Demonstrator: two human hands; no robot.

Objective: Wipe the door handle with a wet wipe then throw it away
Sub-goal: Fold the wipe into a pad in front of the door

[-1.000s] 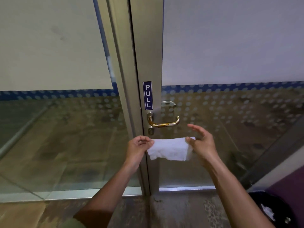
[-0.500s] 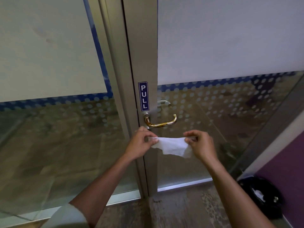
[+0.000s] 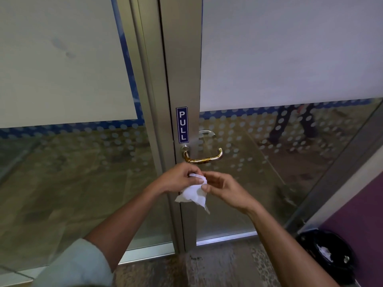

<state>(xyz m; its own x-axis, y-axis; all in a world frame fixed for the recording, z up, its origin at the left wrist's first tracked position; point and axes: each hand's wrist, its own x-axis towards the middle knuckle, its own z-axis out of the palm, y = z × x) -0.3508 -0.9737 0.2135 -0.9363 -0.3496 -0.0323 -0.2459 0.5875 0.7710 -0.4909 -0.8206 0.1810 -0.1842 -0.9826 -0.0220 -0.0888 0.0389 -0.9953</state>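
Observation:
A brass lever door handle (image 3: 204, 158) sticks out of the metal frame of a glass door, under a blue PULL sign (image 3: 182, 124). Just below the handle my left hand (image 3: 178, 178) and my right hand (image 3: 224, 188) meet, fingertips together, both pinching a white wet wipe (image 3: 193, 194). The wipe is bunched and hangs down between the hands. Neither hand touches the handle.
A black bin (image 3: 326, 254) with a dark liner and some white paper inside stands on the floor at the lower right, against a purple wall (image 3: 360, 224). The door's glass is frosted above and dotted lower down. A person's legs show through the glass at the upper right.
The wipe was held stretched flat between my hands. My hands have come together and the wipe is now folded and bunched, hanging below them.

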